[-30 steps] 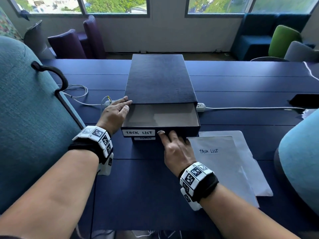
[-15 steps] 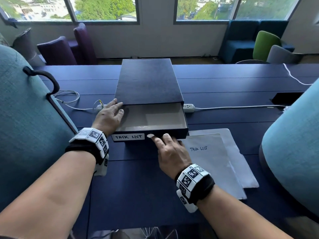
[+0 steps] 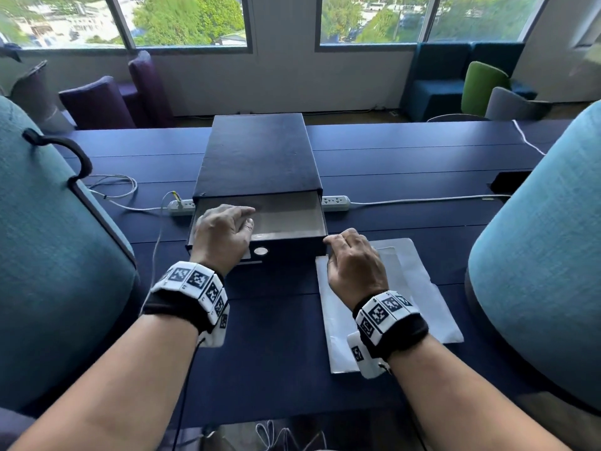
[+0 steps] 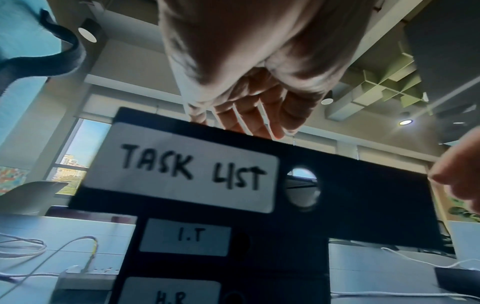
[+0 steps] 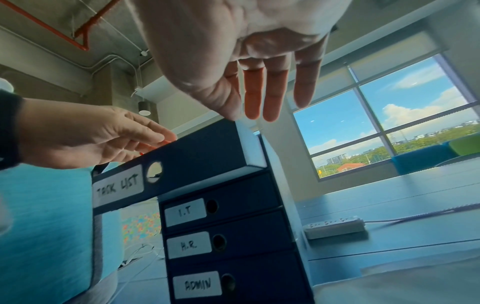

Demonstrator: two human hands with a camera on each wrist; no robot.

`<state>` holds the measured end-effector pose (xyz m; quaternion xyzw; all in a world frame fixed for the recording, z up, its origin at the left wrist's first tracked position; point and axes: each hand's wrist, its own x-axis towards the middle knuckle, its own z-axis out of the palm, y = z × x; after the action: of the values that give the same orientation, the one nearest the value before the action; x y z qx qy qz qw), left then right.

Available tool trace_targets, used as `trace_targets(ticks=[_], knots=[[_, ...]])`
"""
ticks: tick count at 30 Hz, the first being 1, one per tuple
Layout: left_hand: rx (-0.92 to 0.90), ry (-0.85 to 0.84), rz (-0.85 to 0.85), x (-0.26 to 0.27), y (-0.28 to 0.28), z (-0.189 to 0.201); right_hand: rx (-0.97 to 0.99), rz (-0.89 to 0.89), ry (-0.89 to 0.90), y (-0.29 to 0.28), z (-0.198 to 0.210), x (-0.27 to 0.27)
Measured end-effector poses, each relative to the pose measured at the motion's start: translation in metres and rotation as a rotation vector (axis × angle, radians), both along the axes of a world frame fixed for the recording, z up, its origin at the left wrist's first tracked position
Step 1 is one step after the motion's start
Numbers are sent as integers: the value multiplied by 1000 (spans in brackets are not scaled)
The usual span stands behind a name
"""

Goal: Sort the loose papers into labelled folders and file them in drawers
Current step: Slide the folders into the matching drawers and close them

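A dark navy drawer unit (image 3: 257,157) stands mid-table with its top drawer (image 3: 289,216) pulled out and nothing in it. The drawer's front carries a "TASK LIST" label (image 4: 187,166) and a round finger hole (image 3: 260,250). My left hand (image 3: 227,229) hangs over the front's left part, its relaxed fingers (image 4: 249,115) at the top edge. My right hand (image 3: 353,258) hovers over white folders (image 3: 416,288) right of the drawer, fingers (image 5: 259,98) straight, holding nothing. Lower drawers read I.T (image 5: 185,211), H.R. (image 5: 188,244) and ADMIN (image 5: 197,284).
Power strips (image 3: 336,202) with white cables (image 3: 113,187) lie either side of the unit. Teal chair backs rise at the left (image 3: 48,255) and right (image 3: 546,255). A black flat object (image 3: 507,182) lies at the far right of the blue table (image 3: 270,336).
My right hand has left the drawer's finger hole and moved right over the folders. My left hand has shifted from the unit's left side to above the drawer front.
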<state>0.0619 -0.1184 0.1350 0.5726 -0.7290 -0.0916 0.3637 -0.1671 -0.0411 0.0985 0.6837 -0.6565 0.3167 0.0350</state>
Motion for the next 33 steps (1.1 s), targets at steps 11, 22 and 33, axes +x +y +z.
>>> trace_targets(ticks=[11,22,33], knots=[[-63,52,-177,-105,43,-7,42,-127,-65,8,0,-74],[293,171,-310,-173,74,-97,467,-267,-189,26,-71,-152],[940,-147,18,-160,71,-180,960,-385,-120,49,-141,-165]])
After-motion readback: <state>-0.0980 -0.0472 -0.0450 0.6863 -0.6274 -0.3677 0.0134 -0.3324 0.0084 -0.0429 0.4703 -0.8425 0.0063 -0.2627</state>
